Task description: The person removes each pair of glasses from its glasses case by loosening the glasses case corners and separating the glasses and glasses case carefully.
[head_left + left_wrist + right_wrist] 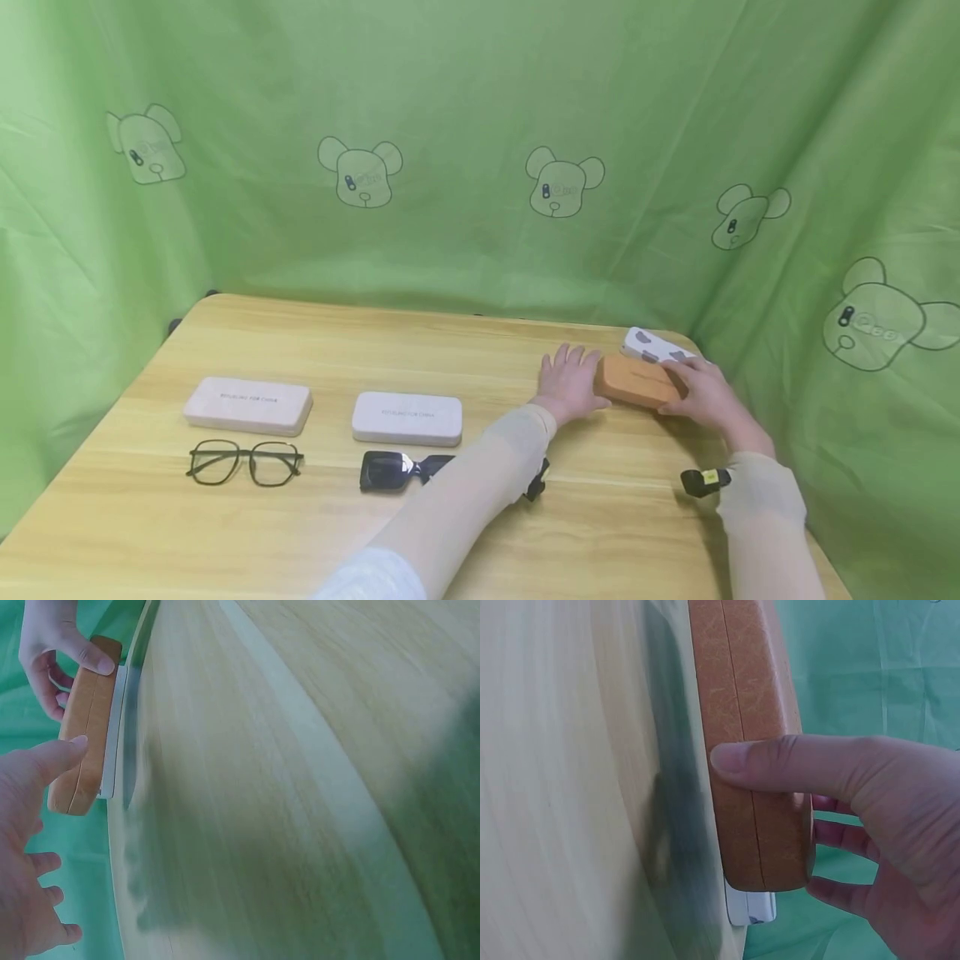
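Note:
My right hand (701, 392) grips the right end of a brown leather-look glasses case (637, 381). In the right wrist view, the thumb (735, 759) lies across the seam of that case and the other fingers reach round its far side. At the case's left end, my left hand (572, 385) has its fingers spread. Its thumb (64, 754) overlaps the case in the left wrist view; whether they touch, I cannot tell. Behind the brown case, partly hidden, lies a white case with grey patches (651, 343).
Two pale glasses cases (249, 406) (407, 417) lie on the wooden table (315, 542). Black-framed glasses (244, 462) are in front of the left one. Dark sunglasses (386, 472) sit before the other, partly covered by my left forearm. A green curtain (465, 92) surrounds the table.

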`<state>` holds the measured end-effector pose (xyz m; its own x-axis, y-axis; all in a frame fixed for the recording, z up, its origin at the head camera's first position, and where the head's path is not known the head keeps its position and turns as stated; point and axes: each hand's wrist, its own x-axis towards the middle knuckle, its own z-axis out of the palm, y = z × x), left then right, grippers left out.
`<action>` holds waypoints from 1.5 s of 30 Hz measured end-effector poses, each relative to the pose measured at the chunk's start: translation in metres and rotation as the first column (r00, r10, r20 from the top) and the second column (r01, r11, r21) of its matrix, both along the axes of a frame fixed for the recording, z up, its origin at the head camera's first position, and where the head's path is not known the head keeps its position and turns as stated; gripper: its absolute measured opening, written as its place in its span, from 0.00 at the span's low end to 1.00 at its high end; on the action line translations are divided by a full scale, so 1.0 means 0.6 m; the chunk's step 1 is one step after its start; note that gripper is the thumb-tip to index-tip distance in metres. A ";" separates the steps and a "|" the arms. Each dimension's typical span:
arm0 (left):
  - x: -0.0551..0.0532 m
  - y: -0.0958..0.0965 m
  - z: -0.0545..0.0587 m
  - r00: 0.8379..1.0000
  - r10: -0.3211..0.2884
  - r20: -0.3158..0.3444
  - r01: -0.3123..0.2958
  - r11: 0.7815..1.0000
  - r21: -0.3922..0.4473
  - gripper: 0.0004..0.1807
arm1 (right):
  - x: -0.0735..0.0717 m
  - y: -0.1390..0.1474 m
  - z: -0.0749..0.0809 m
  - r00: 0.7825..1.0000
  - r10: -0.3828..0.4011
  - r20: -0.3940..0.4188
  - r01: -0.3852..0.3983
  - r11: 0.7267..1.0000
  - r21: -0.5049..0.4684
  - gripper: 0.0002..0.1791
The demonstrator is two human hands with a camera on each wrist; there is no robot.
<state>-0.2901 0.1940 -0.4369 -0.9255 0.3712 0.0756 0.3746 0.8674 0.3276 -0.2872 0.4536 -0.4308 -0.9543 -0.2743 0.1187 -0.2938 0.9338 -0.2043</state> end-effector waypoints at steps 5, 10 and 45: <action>0.002 0.000 0.002 1.000 -0.001 0.003 0.001 1.000 0.007 0.47 | 0.006 -0.013 0.009 1.000 0.006 -0.003 -0.006 1.000 0.008 0.47; 0.001 -0.001 -0.003 1.000 0.002 0.005 -0.002 1.000 0.018 0.48 | 0.014 -0.028 0.019 1.000 0.017 -0.004 -0.017 1.000 0.005 0.47; 0.076 -0.048 -0.001 0.993 0.116 -0.037 -0.110 0.986 0.125 0.48 | 0.066 -0.108 0.037 0.980 0.157 -0.124 -0.156 0.988 0.012 0.44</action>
<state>-0.2447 0.1650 -0.4375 -0.9558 0.2497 0.1553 0.2927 0.8595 0.4191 -0.2476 0.3887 -0.4083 -0.8775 -0.4194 0.2325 -0.4592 0.8747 -0.1553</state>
